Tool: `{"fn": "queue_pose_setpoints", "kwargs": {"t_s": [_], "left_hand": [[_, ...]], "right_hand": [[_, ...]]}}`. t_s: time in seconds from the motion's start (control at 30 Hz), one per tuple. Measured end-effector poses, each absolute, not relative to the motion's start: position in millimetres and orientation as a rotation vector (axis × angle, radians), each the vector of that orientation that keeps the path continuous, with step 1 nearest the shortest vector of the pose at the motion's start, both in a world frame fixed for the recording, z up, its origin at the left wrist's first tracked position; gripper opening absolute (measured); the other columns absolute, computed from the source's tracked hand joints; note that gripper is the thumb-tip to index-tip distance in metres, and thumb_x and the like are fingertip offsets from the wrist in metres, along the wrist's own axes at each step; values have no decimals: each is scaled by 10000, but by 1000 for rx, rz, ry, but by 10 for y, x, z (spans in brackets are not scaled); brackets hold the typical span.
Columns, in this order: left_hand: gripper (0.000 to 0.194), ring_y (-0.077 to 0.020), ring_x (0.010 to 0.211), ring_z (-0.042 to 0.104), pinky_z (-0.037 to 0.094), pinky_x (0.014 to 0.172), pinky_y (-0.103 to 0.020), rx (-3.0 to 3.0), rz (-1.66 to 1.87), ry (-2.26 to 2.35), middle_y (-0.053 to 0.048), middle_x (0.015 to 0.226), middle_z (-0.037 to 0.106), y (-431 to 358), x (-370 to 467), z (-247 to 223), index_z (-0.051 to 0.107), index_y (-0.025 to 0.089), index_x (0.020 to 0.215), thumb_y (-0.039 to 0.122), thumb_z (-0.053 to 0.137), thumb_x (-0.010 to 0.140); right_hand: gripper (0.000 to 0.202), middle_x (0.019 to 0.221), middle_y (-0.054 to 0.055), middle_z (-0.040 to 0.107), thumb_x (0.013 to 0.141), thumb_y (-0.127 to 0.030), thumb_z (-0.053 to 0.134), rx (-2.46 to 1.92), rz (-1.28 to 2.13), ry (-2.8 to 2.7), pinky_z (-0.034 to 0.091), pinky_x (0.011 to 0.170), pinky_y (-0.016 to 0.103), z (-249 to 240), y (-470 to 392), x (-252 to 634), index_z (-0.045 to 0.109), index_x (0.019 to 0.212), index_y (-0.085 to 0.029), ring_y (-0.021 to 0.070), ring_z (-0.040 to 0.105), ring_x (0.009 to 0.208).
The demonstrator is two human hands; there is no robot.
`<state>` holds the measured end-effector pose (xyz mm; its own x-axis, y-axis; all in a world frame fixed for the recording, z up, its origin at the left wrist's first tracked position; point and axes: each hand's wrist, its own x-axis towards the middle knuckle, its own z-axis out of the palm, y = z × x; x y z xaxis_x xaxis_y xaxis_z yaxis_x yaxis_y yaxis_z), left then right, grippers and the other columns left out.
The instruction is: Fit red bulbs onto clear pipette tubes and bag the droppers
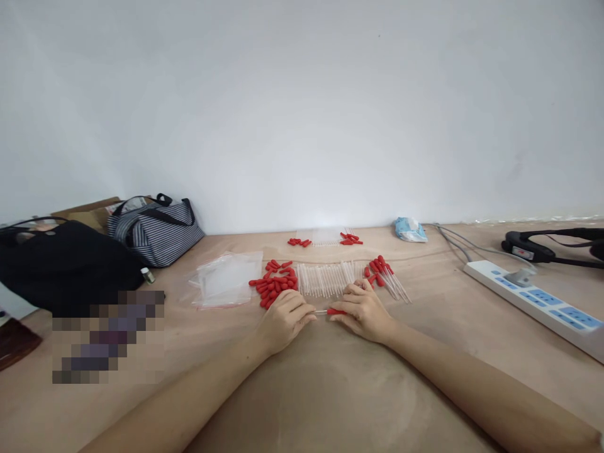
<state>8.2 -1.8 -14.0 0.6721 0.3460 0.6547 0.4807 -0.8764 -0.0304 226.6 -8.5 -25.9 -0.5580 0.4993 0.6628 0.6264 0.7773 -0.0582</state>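
Observation:
My left hand (283, 321) is closed, its fingertips pinching one end of a thin whitish stick (321, 312). At the stick's other end, my right hand (367, 314) grips a red rubbery cap (335, 311); how far the stick sits inside it is hidden. Loose red caps (276, 289) lie heaped just beyond my left hand. Many thin sticks (321, 280) are laid side by side in a row behind both hands. To the right of that row, sticks with red caps on their ends (399, 287) lie fanned out. Clear plastic bags (229, 282) are stacked on the left.
Farther back lies another group of sticks (325, 236) with red caps. A blue face mask (410, 229), a white power strip (533, 299) and a black strapped device (528, 248) are on the right. At left are a striped bag (163, 233), a black bag (70, 264) and a small bottle (148, 275).

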Motion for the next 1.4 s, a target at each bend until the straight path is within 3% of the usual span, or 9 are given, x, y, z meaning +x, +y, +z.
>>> {"fn": "queue_pose_setpoints", "kwargs": {"t_s": [0.17,0.57,0.7,0.83,0.9,0.97,1.07,1.27,1.4], "left_hand": [[201,-135,642,468,405,704,-314,-2654,-985,-682,-11,630,537,-20,87,-135,595,155,785,221,429,876],[199,-113,591,481,374,820,-349,-2614,-1002,-737,14,594,528,-50,129,-144,599,169,743,201,441,860],[203,-109,598,494,374,836,-344,-2618,-1057,-789,15,611,542,-46,132,-155,605,177,744,226,448,863],[170,-146,704,529,388,832,-357,-2684,-1076,-835,-15,710,581,-53,116,-145,589,179,919,295,503,831],[333,-187,824,530,407,814,-364,-2678,-1103,-947,-58,854,589,-55,100,-144,505,173,1098,329,530,805],[455,-214,910,513,419,807,-374,-2653,-1134,-1085,-91,970,564,-51,86,-152,399,164,1203,316,535,796],[469,-224,934,504,424,813,-392,-2666,-1108,-1185,-95,1008,543,-38,80,-168,359,165,1214,257,532,788],[260,-227,925,496,407,819,-398,-2722,-991,-1156,-71,975,548,-36,112,-157,504,177,1023,204,543,767],[165,-209,890,508,400,808,-379,-2739,-942,-1177,-51,945,558,-47,123,-138,543,192,929,190,540,764]], "right_hand": [[164,695,4,638,818,-331,514,-827,-155,-2276,263,724,323,-241,-105,2212,626,858,-218,134,505,717],[139,727,16,642,834,-253,477,-828,-67,-2295,276,744,333,-232,-111,2168,604,849,-196,132,540,721],[147,747,30,641,800,-320,528,-900,243,-2102,339,736,336,-253,-97,2162,597,810,-190,150,551,722],[197,738,23,605,772,-377,536,-878,726,-1801,424,652,281,-215,-40,2144,557,783,-181,140,555,696],[207,755,13,584,778,-375,511,-877,811,-1710,433,632,268,-141,33,2195,549,868,-193,132,546,691],[250,766,1,563,783,-358,485,-910,813,-1643,433,627,263,-41,141,2324,523,985,-215,126,537,694],[322,697,-25,521,771,-335,463,-1043,785,-1518,427,568,259,100,332,2657,453,1075,-230,124,522,631],[179,551,-24,511,640,-255,573,-1580,563,-1610,355,506,239,135,603,3349,561,794,-164,114,479,521],[185,497,-32,502,662,-301,548,-1732,292,-1839,300,479,232,1,678,3445,629,778,-182,113,462,486]]}}
